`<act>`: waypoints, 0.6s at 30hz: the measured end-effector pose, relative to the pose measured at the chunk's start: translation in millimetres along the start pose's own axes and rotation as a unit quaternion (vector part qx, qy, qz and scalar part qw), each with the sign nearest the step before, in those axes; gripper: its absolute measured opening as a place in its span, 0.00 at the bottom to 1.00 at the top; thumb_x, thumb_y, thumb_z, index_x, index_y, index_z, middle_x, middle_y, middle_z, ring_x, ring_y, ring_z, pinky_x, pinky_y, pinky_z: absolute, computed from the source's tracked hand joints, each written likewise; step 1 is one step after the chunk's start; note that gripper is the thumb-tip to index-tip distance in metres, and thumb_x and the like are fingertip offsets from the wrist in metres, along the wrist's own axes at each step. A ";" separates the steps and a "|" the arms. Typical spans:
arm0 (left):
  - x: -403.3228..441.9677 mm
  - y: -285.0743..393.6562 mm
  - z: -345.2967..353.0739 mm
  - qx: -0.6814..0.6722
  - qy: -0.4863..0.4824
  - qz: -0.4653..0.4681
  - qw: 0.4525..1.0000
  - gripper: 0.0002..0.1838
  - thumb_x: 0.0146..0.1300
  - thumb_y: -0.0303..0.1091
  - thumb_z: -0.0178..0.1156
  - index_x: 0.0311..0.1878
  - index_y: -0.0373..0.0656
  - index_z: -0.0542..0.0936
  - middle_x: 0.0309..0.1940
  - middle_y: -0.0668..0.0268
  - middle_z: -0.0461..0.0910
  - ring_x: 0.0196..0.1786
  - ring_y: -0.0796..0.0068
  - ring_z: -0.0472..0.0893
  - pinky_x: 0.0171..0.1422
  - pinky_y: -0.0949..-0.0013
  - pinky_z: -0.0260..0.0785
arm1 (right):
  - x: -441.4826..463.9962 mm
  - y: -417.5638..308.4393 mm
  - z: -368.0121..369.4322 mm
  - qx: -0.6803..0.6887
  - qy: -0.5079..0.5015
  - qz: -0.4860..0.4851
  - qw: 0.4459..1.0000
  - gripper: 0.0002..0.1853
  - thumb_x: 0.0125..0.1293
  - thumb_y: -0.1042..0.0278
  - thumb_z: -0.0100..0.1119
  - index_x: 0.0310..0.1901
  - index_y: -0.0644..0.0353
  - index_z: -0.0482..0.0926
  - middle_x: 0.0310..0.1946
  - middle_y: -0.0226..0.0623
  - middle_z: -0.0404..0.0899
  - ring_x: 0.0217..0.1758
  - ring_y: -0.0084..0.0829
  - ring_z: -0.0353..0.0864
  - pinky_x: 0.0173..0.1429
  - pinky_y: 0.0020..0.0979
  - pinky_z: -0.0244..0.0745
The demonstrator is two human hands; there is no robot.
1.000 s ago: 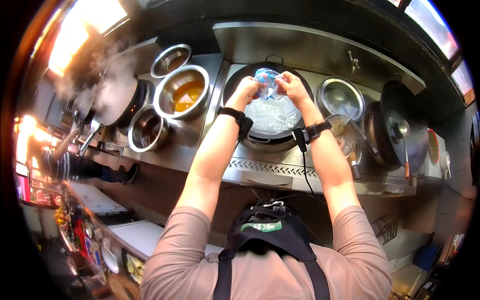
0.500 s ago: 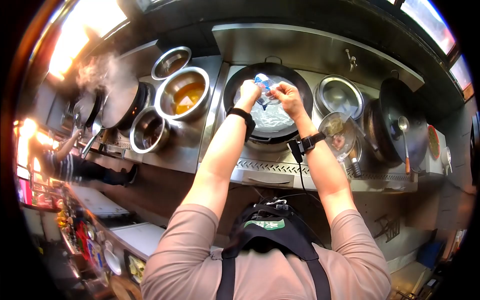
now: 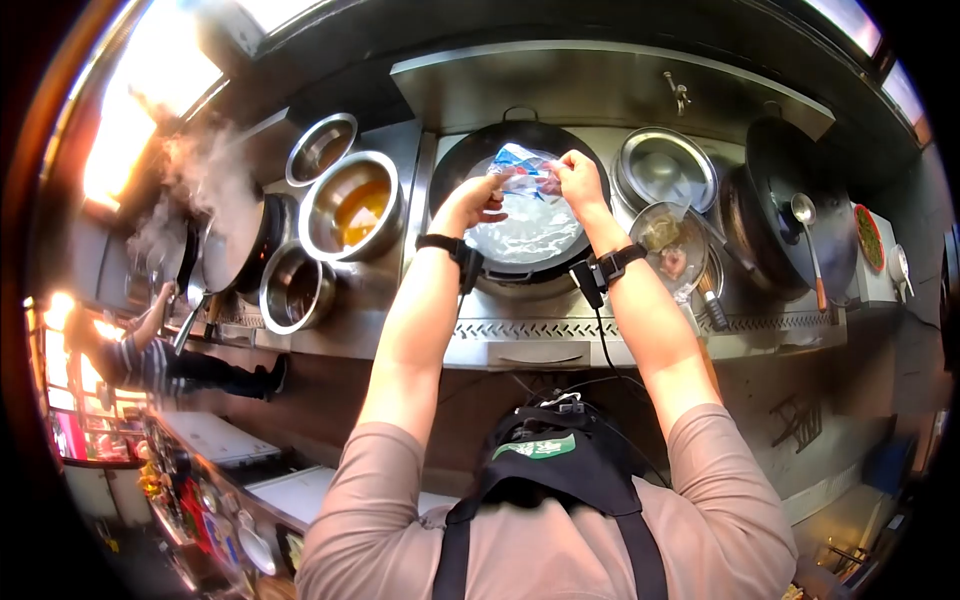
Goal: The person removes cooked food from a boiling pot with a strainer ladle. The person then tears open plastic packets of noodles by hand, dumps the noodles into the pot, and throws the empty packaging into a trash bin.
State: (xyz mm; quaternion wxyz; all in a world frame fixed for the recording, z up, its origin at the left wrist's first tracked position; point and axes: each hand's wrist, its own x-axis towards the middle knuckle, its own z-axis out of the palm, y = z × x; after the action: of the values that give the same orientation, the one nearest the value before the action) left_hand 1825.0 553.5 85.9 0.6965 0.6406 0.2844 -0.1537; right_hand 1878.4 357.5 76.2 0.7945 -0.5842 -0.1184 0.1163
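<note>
A clear plastic bag (image 3: 523,168) with blue and red print is stretched between my two hands above a large black wok (image 3: 462,160). Pale, rippled liquid (image 3: 530,232) fills the wok's middle. My left hand (image 3: 470,204) has its thumb and forefinger at the bag's left end, the other fingers loosely curled below. At the opposite end, my right hand (image 3: 580,183) pinches the bag between thumb and fingers. Whether anything is inside the bag, I cannot tell. Both wrists wear black straps with small devices.
Left of the wok stand several steel bowls, one with yellow-orange liquid (image 3: 358,215). A steel pot (image 3: 665,170), a bowl of food pieces (image 3: 675,250) and another wok with a ladle (image 3: 804,210) are on the right. Steam rises from a far-left pan (image 3: 232,245) beside another person (image 3: 150,355).
My hands have drawn apart, and the bag that was bunched between them is now spread wider and flatter. My left hand has dropped lower and turned. The camera view has shifted slightly.
</note>
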 end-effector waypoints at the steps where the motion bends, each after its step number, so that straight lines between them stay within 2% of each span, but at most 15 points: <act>1: -2.2 -0.6 -1.9 0.010 -0.031 0.007 0.999 0.15 0.61 0.49 0.64 0.37 0.48 0.75 0.23 0.73 0.66 0.25 0.78 0.68 0.41 0.60 0.76 | -2.9 0.4 -3.4 -0.013 0.013 0.011 1.000 0.09 0.67 0.77 0.54 0.27 0.64 0.68 0.30 0.42 0.79 0.29 0.32 0.83 0.29 0.31 0.84; 4: -18.2 -3.2 -0.7 0.043 -0.080 0.014 0.996 0.17 0.62 0.52 0.63 0.34 0.48 0.73 0.21 0.76 0.65 0.26 0.80 0.69 0.41 0.63 0.75 | -16.1 1.2 -10.6 -0.029 0.050 0.028 0.998 0.08 0.66 0.78 0.54 0.29 0.64 0.68 0.31 0.42 0.79 0.29 0.32 0.83 0.27 0.33 0.84; 6: -30.9 -6.5 -2.7 0.033 -0.149 0.058 0.987 0.16 0.63 0.51 0.61 0.34 0.49 0.73 0.22 0.75 0.67 0.27 0.81 0.70 0.41 0.65 0.73 | -26.8 0.7 -14.9 0.017 0.112 0.007 0.994 0.11 0.63 0.80 0.56 0.24 0.65 0.67 0.24 0.37 0.74 0.25 0.30 0.82 0.23 0.32 0.82; 8: -30.5 -13.1 -10.1 0.058 -0.163 0.073 0.982 0.15 0.65 0.50 0.60 0.33 0.50 0.72 0.24 0.75 0.69 0.29 0.81 0.71 0.40 0.68 0.71 | -43.2 -0.9 -26.3 0.052 0.123 0.003 0.991 0.09 0.63 0.80 0.55 0.26 0.66 0.68 0.25 0.39 0.75 0.26 0.33 0.82 0.25 0.32 0.83; 10: -29.5 -18.7 -15.7 0.044 -0.199 0.140 0.969 0.14 0.67 0.49 0.56 0.37 0.49 0.74 0.28 0.73 0.72 0.33 0.76 0.74 0.43 0.66 0.71 | -64.4 -8.3 -42.3 0.151 0.154 0.008 0.976 0.05 0.64 0.80 0.54 0.31 0.66 0.70 0.26 0.41 0.77 0.27 0.34 0.83 0.28 0.33 0.83; 11: -30.2 -19.8 -17.0 0.060 -0.208 0.149 0.965 0.12 0.67 0.47 0.55 0.36 0.49 0.74 0.29 0.72 0.74 0.34 0.76 0.75 0.43 0.68 0.70 | -76.5 -10.7 -50.3 0.172 0.146 0.021 0.974 0.04 0.67 0.75 0.54 0.33 0.62 0.72 0.29 0.42 0.80 0.26 0.33 0.82 0.29 0.30 0.76; 12: -32.4 -21.1 -16.1 0.048 -0.223 0.155 0.961 0.12 0.67 0.47 0.56 0.36 0.49 0.74 0.29 0.72 0.74 0.34 0.77 0.75 0.43 0.68 0.70 | -93.3 -21.3 -58.5 0.177 0.140 0.035 0.974 0.02 0.66 0.77 0.52 0.35 0.63 0.72 0.29 0.42 0.80 0.27 0.35 0.83 0.30 0.33 0.80; 14: -44.0 -14.7 -3.8 0.184 -0.155 0.153 0.959 0.11 0.67 0.45 0.57 0.36 0.48 0.74 0.28 0.72 0.74 0.32 0.77 0.74 0.39 0.70 0.69 | -132.6 -40.4 -75.9 0.239 0.128 0.016 0.962 0.02 0.66 0.74 0.54 0.35 0.62 0.74 0.32 0.41 0.81 0.30 0.34 0.82 0.34 0.31 0.78; 16: -34.0 -20.2 -3.9 0.336 -0.097 0.216 0.912 0.13 0.64 0.45 0.60 0.34 0.45 0.74 0.25 0.71 0.75 0.27 0.77 0.75 0.28 0.72 0.67 | -182.8 -52.9 -104.0 0.300 0.118 -0.007 0.947 0.02 0.64 0.74 0.55 0.37 0.61 0.74 0.36 0.42 0.81 0.37 0.34 0.82 0.37 0.31 0.79; 17: 10.7 -28.9 -22.3 0.475 -0.072 0.237 0.844 0.13 0.62 0.43 0.60 0.37 0.43 0.74 0.22 0.70 0.74 0.24 0.77 0.73 0.25 0.71 0.65 | -216.7 -65.7 -118.9 0.277 0.116 -0.008 0.954 0.06 0.63 0.72 0.57 0.40 0.59 0.73 0.36 0.42 0.80 0.38 0.36 0.83 0.38 0.32 0.79; 18: 15.2 -28.6 -18.9 0.594 -0.039 0.274 0.756 0.12 0.62 0.40 0.59 0.40 0.42 0.75 0.19 0.69 0.72 0.21 0.78 0.71 0.23 0.71 0.62 | -259.8 -83.4 -128.0 0.293 0.149 -0.021 0.944 0.08 0.61 0.72 0.57 0.41 0.58 0.72 0.38 0.44 0.80 0.38 0.37 0.83 0.38 0.33 0.79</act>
State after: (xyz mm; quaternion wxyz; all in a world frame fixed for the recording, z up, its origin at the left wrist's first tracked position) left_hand 1816.7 570.5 53.5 0.1992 0.9695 -0.0788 -0.1192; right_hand 1678.3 134.0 105.3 0.9413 -0.3338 0.0284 0.0409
